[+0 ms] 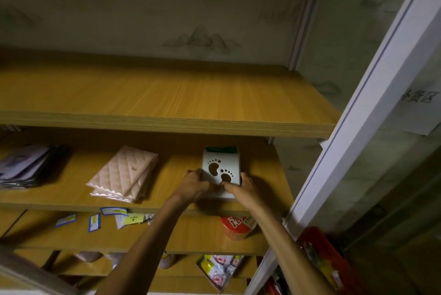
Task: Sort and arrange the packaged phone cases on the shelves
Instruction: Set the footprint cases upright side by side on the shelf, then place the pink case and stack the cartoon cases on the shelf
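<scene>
White footprint package (220,172): 1, wooden shelf (267,189) | left hand (194,185), right hand (243,188): grip it | pink stack (124,174): 1

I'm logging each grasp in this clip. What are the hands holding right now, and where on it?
Both hands hold the white footprint package at its near end: left hand on its left edge, right hand on its right.
</scene>
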Motion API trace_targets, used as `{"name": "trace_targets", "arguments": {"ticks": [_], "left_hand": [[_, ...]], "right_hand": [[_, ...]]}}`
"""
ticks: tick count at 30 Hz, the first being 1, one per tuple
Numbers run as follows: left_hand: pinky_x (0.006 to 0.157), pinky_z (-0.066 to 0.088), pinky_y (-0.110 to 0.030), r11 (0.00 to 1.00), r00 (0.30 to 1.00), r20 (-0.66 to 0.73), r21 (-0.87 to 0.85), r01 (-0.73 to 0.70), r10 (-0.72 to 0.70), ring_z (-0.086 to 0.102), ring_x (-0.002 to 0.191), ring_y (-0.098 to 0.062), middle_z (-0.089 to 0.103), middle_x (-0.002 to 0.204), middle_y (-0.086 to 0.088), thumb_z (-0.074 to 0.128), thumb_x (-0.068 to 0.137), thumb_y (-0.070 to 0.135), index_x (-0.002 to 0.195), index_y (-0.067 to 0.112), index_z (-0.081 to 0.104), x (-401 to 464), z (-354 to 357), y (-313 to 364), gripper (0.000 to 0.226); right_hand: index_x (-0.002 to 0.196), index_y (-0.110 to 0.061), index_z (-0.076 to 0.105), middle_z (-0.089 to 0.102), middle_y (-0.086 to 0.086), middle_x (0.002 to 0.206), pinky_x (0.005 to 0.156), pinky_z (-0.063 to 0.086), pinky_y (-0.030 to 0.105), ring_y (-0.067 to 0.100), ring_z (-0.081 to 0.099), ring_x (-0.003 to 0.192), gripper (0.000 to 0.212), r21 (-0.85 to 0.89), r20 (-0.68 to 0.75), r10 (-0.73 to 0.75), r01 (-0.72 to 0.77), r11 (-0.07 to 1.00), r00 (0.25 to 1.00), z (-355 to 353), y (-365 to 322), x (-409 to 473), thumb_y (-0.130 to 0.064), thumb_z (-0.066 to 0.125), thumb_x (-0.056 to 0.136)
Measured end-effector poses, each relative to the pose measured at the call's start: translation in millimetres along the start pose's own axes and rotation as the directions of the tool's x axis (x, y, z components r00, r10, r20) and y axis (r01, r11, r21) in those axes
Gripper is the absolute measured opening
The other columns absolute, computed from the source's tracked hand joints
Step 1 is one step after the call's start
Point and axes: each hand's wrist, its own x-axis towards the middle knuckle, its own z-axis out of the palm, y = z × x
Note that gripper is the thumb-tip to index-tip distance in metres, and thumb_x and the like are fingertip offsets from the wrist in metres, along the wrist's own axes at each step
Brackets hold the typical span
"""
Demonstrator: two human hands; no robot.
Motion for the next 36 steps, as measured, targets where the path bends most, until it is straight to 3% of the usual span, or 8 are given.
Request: {"name": "trace_targets", "arguments": {"ticks": [3,10,16,19,23,26,29,36], "left_hand": [[0.090,0.053,-0.043,0.999,1.000,-0.006,0.035,0.000,0.000,0.055,0.107,-0.031,0.054,0.118,-0.015,0.081,0.065,0.047,0.113,0.007,0.056,-1,2,0,0.068],[0.070,0.048,-0.024,0.997,0.996,-0.069,0.054,-0.048,0.051,0.059,0.097,-0.024,0.062,0.107,-0.011,0.078,0.075,0.035,0.106,0.009,0.056,-4,8,-6,0.046],[0.104,0.044,-0.046,0.975,0.980,-0.175,0.217,-0.053,0.092,0.039,0.131,-0.030,0.039,0.144,-0.013,0.076,0.075,0.046,0.147,0.010,0.024,-16,0,-7,0.096],[0.105,0.043,-0.046,0.960,0.966,-0.202,0.257,-0.109,0.163,0.037,0.135,-0.029,0.035,0.149,-0.013,0.073,0.079,0.044,0.151,0.014,0.019,-29,-16,-12,0.095],[0.109,0.038,-0.043,0.896,0.919,-0.263,0.412,-0.168,0.293,0.032,0.139,-0.025,0.034,0.152,-0.010,0.068,0.081,0.045,0.150,0.017,0.025,-53,-53,-26,0.085],[0.111,0.034,-0.037,0.840,0.886,-0.271,0.504,-0.202,0.376,0.030,0.140,-0.022,0.030,0.155,-0.005,0.067,0.082,0.043,0.149,0.018,0.027,-70,-86,-39,0.082],[0.102,0.039,-0.035,0.805,0.883,-0.273,0.568,-0.172,0.382,0.040,0.129,-0.024,0.040,0.147,-0.006,0.068,0.083,0.039,0.149,0.019,0.030,-84,-120,-52,0.078],[0.098,0.041,-0.036,0.772,0.918,-0.256,0.630,-0.079,0.303,0.043,0.124,-0.027,0.045,0.143,-0.008,0.063,0.084,0.044,0.146,0.015,0.033,-96,-203,-98,0.075]], "right_hand": [[0.152,-0.024,0.009,0.009,0.001,0.161,0.114,0.023,0.051,0.028,0.017,0.146,0.090,-0.054,-0.007,0.012,-0.012,0.998,1.000,1,4,3,-0.061,0.055,0.084],[0.152,-0.026,0.009,0.004,0.000,0.161,0.113,0.026,0.053,0.027,0.016,0.146,0.096,-0.114,-0.025,-0.002,-0.001,0.994,1.000,3,7,0,-0.072,0.051,0.079],[0.152,-0.030,0.001,-0.013,-0.004,0.160,0.115,0.016,0.059,0.026,-0.004,0.148,0.095,-0.225,-0.091,-0.108,0.086,0.971,0.990,-3,1,-9,-0.075,0.044,0.080],[0.152,-0.028,0.010,0.003,-0.003,0.160,0.117,0.019,0.051,0.023,0.003,0.147,0.086,-0.336,-0.155,-0.339,0.274,0.901,0.928,4,-11,-14,-0.069,0.045,0.085],[0.143,-0.021,0.033,0.039,0.002,0.143,0.107,0.032,0.033,0.021,0.032,0.134,0.065,-0.402,-0.072,-0.590,0.518,0.755,0.804,25,-34,-19,-0.049,0.055,0.089],[0.142,-0.025,0.035,0.039,-0.001,0.142,0.108,0.031,0.035,0.018,0.032,0.133,0.061,-0.432,0.021,-0.615,0.562,0.706,0.788,49,-48,-22,-0.051,0.052,0.090],[0.143,-0.023,0.035,0.037,0.000,0.144,0.112,0.028,0.037,0.019,0.030,0.135,0.061,-0.431,0.080,-0.607,0.576,0.695,0.791,76,-63,-23,-0.050,0.052,0.090],[0.143,-0.023,0.036,0.041,0.000,0.143,0.109,0.030,0.036,0.020,0.034,0.132,0.062,-0.530,0.042,-0.589,0.518,0.671,0.807,136,-95,-19,-0.052,0.051,0.089]]}}
